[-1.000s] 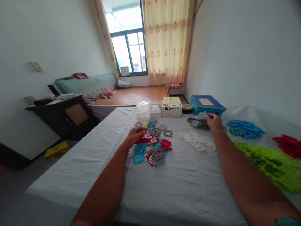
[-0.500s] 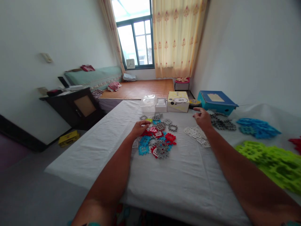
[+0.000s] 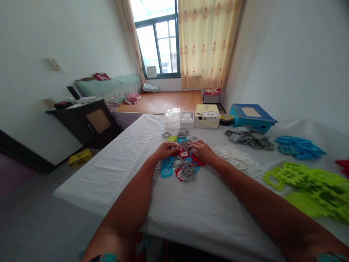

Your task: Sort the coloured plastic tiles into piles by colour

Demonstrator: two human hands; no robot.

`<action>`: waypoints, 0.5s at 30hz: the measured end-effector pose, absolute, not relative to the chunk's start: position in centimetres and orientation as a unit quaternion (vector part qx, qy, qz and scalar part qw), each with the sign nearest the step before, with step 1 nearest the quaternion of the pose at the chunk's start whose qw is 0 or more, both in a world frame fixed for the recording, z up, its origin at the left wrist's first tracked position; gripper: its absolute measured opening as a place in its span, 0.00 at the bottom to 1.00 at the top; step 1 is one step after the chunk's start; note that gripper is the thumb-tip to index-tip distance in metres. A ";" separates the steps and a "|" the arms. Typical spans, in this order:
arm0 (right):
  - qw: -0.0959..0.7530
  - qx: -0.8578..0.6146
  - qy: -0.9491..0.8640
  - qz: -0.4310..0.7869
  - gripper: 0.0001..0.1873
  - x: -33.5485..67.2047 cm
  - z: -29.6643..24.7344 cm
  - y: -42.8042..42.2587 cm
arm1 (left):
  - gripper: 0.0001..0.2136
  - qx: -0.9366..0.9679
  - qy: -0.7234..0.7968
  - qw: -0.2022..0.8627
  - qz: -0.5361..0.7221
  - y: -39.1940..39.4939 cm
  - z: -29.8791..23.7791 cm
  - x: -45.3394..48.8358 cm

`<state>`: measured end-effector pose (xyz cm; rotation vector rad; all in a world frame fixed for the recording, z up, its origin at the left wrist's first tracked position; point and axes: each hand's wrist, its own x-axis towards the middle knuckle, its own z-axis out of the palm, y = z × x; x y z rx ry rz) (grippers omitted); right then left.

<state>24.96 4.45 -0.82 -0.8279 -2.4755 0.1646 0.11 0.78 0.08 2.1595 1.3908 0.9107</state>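
A mixed heap of flat, tooth-edged plastic pieces (image 3: 185,171) in grey, blue, red and white lies on the cloth-covered table. At its left side is my left hand (image 3: 165,150), fingers curled in and thumb close to them, among red and white pieces. My right hand (image 3: 203,152) reaches in from the other side, its bent fingers touching grey pieces and its palm over red ones. What either hand grips is too small or hidden to make out. A lime piece (image 3: 172,138) and a loose grey ring (image 3: 166,134) lie just beyond my hands.
Sorted piles lie to the right: white pieces (image 3: 237,158), grey pieces (image 3: 249,138), blue pieces (image 3: 298,147) and lime pieces (image 3: 313,185). Along the far edge stand a clear plastic container (image 3: 172,117), a yellow-white box (image 3: 207,117) and a blue lidded box (image 3: 252,117).
My right hand has moved left from beside the grey pile to the mixed heap. My left hand has shifted slightly right and down over the pieces.
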 end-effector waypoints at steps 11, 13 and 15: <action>0.263 -0.323 -0.902 0.114 0.12 24.5 -0.9 4.1 | 0.15 0.732 0.507 0.262 0.372 0.4 0.5 0.8; 0.268 -0.323 -0.897 0.137 0.09 24.4 -1.0 4.3 | 0.14 0.752 0.490 0.254 0.360 0.0 1.4 1.2; 0.274 -0.318 -0.895 0.149 0.08 24.5 -0.9 4.5 | 0.12 0.783 0.456 0.252 0.339 -0.6 2.5 1.8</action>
